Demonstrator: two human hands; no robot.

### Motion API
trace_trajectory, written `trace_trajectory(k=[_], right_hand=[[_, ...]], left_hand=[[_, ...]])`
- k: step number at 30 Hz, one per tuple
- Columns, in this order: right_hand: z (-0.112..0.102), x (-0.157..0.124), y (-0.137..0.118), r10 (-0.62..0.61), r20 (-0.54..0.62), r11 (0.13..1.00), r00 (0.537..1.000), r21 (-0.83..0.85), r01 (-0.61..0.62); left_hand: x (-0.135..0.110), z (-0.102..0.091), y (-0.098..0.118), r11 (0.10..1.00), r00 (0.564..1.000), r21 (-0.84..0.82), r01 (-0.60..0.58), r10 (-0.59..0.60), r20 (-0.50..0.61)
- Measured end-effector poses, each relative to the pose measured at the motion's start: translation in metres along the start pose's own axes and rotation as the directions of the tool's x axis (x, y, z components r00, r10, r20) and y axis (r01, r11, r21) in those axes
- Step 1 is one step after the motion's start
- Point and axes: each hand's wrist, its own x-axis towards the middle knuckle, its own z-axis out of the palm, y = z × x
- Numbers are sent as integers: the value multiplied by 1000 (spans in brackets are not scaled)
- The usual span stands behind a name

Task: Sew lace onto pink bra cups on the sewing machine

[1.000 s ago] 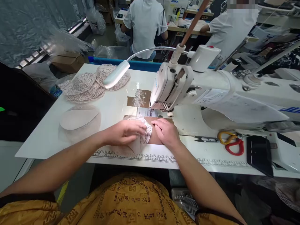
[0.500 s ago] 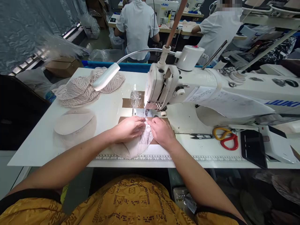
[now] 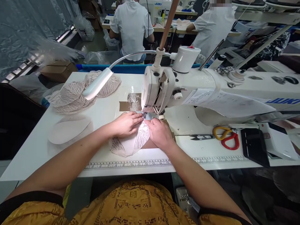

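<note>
My left hand [image 3: 126,124] and my right hand [image 3: 159,132] both press down on a pale pink lace piece [image 3: 133,142] lying on the white table [image 3: 35,147]. The fingers of each hand are curled and pinch the lace edge together just in front of the needle of the white sewing machine [image 3: 159,87]. The lace's far edge sits at the presser foot. A brown patch of tape shows under the lace by my right hand.
A pile of lace pieces [image 3: 72,93] and a stack of oval foam pads [image 3: 67,132] lie at the left. Red and yellow scissors [image 3: 225,140], black thread snips [image 3: 201,136] and a black phone [image 3: 254,147] lie at the right. A gooseneck lamp [image 3: 97,84] hangs over the table. Two people sit at machines behind.
Both hands have slid the lace piece away from me, up to the needle of the sewing machine. The camera view has dipped a little.
</note>
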Motion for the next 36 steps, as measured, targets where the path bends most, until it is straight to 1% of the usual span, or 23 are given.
trace_trajectory(k=[4, 7, 11, 13, 17, 20, 22, 24, 25, 27, 30, 33, 35, 36], right_hand=[[-1, 1, -1, -5, -19, 1000, 1000, -3, 5], [-2, -1, 2, -13, -24, 999, 1000, 34, 14], [-1, -6, 10, -4, -53, 982, 999, 189, 14], [-1, -9, 14, 17, -82, 958, 996, 286, 8], [-7, -14, 16, 44, -113, 897, 993, 442, 11], [-19, -19, 17, 39, -55, 874, 998, 486, -7], [-30, -25, 18, 18, 25, 874, 1000, 485, -28], [-40, -33, 17, -10, 87, 879, 996, 476, -33], [-43, -36, 16, -21, 100, 880, 995, 473, -29], [-44, -42, 12, -39, 86, 876, 996, 482, -8], [-33, -48, 1, -78, 39, 889, 996, 455, 52], [-17, -52, -11, -120, 27, 958, 992, 266, 109], [-9, -55, -16, -138, 13, 980, 990, 148, 134], [-7, -57, -17, -145, -4, 982, 989, 120, 144]], left_hand=[[2, -2, -9, 1000, 1000, 8, -21, 21, 23], [-2, -2, -6, 999, 999, -16, -29, 28, -23], [-16, -2, 15, 992, 987, -116, -42, 24, -157], [-22, -2, 28, 989, 980, -144, -42, 12, -198], [-24, 2, 45, 997, 972, -82, -4, -16, -236], [-21, 9, 48, 999, 958, -40, 33, -43, -284], [-20, 13, 47, 997, 946, -62, 39, -57, -318], [-21, 15, 45, 990, 939, -139, 38, -83, -334], [-22, 16, 43, 982, 937, -187, 37, -99, -335], [-25, 16, 41, 963, 936, -268, 28, -119, -330], [-27, 15, 38, 945, 941, -327, 0, -111, -321], [-28, 14, 37, 943, 938, -333, -18, -99, -331], [-29, 14, 37, 959, 937, -280, -32, -68, -342], [-29, 14, 37, 972, 939, -231, -46, -36, -341]])
